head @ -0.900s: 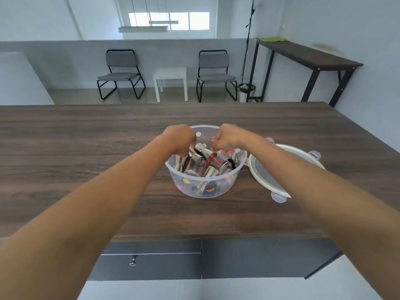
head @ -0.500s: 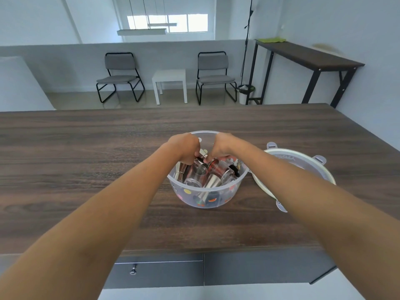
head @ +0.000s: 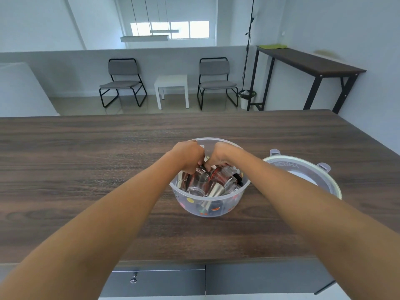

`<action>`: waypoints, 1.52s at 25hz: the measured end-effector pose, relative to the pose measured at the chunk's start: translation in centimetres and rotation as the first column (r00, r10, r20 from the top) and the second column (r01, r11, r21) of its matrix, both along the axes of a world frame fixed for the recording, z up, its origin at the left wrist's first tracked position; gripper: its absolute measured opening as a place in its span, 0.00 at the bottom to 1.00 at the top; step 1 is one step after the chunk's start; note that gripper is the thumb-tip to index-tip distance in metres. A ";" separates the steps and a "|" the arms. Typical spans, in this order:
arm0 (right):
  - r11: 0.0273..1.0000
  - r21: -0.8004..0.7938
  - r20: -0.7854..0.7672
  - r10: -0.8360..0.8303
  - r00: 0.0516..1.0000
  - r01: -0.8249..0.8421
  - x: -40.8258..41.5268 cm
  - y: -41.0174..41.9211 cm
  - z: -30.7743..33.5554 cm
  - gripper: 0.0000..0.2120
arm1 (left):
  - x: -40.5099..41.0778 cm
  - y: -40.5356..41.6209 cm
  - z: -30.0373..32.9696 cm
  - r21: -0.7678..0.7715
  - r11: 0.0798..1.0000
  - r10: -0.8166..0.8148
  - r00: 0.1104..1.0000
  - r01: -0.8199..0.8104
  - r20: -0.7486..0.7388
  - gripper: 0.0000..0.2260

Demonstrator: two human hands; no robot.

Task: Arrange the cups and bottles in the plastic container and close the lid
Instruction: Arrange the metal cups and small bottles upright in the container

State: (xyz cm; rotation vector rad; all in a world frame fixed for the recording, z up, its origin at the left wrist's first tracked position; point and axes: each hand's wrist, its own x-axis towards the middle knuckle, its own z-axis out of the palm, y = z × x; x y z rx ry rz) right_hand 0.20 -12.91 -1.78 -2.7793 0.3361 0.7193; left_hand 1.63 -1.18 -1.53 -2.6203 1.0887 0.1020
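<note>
Both hands, left (head: 190, 156) and right (head: 221, 154), reached into the container (head: 207, 210), fingers curled. Their grasp among the cups (head: 202, 183) was hidden. The lid (head: 307, 169) lay partly behind the right forearm.

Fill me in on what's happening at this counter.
A person has both hands in a clear plastic container on the wooden counter. The left hand and right hand are close together over the far side, fingers curled among the small glass and metal cups and bottles piled inside; exactly what each grips is hidden. The lid lies off to the right on the counter, so the container is not yet closed.
</note>
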 end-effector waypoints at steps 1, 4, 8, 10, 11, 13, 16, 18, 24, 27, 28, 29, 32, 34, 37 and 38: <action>1.000 0.000 0.007 0.012 1.000 -0.012 0.1 0.1 0.0 0.12 | -0.1 0.1 -0.1 0.020 1.000 -0.022 0.999 0.022 0.026 0.16; 0.999 -0.002 0.050 0.041 0.998 -0.041 0.1 0.3 0.2 0.09 | -0.3 0.5 -0.3 0.076 0.994 -0.085 0.992 0.078 0.090 0.14; 0.984 0.091 0.268 -0.175 0.947 0.155 -0.5 -0.3 0.9 0.16 | -0.3 1.3 0.2 0.060 0.980 -0.196 0.963 0.189 0.183 0.14; 0.972 0.111 0.395 -0.235 0.888 0.208 -1.1 -0.4 1.4 0.19 | -0.3 1.7 0.4 0.034 0.973 -0.231 0.945 0.229 0.233 0.15; 0.973 0.103 0.437 -0.232 0.869 0.208 -1.2 -0.5 1.6 0.18 | -0.3 1.9 0.6 0.025 0.970 -0.240 0.937 0.242 0.253 0.16; 0.978 0.071 0.477 -0.208 0.854 0.198 -1.8 -0.6 2.4 0.17 | -0.4 2.5 0.9 0.031 0.969 -0.245 0.924 0.247 0.293 0.18; 0.989 0.014 0.473 -0.137 0.870 0.148 -2.5 -1.0 3.1 0.17 | -0.9 3.5 1.4 0.015 0.976 -0.209 0.922 0.216 0.326 0.17; 0.994 -0.015 0.475 -0.087 0.876 0.107 -2.7 -1.1 3.3 0.17 | -1.5 4.2 1.6 -0.055 0.979 -0.174 0.940 0.199 0.293 0.16; 0.989 -0.136 0.412 0.107 0.905 -0.055 -3.1 -0.4 2.1 0.14 | -2.7 5.5 2.3 -0.144 0.984 -0.076 0.974 0.109 0.215 0.14; 0.982 -0.176 0.360 0.130 0.924 -0.069 -3.0 -0.1 1.6 0.12 | -3.3 6.0 2.7 -0.161 0.983 -0.057 0.976 0.092 0.210 0.14; 0.981 -0.182 0.359 0.129 0.924 -0.066 -3.0 -0.3 1.5 0.12 | -3.5 6.2 2.9 -0.168 0.982 -0.052 0.975 0.090 0.215 0.15; 0.980 -0.187 0.364 0.125 0.923 -0.059 -3.0 -0.5 1.5 0.13 | -3.8 6.3 3.0 -0.172 0.981 -0.047 0.974 0.087 0.221 0.15; 0.978 -0.204 0.373 0.115 0.921 -0.039 -3.1 -1.4 1.0 0.14 | -4.3 6.5 3.3 -0.164 0.984 -0.026 0.975 0.063 0.220 0.16; 0.985 -0.169 0.396 0.100 0.913 -0.035 -3.2 -1.8 0.7 0.14 | -4.6 6.6 3.4 -0.159 0.986 -0.011 0.981 0.043 0.195 0.16; 0.998 -0.054 0.446 0.038 0.894 -0.015 -2.7 -1.9 0.4 0.15 | -4.7 6.4 3.4 -0.186 0.982 0.005 0.988 0.024 0.154 0.16; 1.000 -0.005 0.450 0.010 0.893 -0.008 -2.5 -1.7 0.2 0.14 | -4.7 6.4 3.5 -0.206 0.978 0.014 0.990 0.016 0.140 0.16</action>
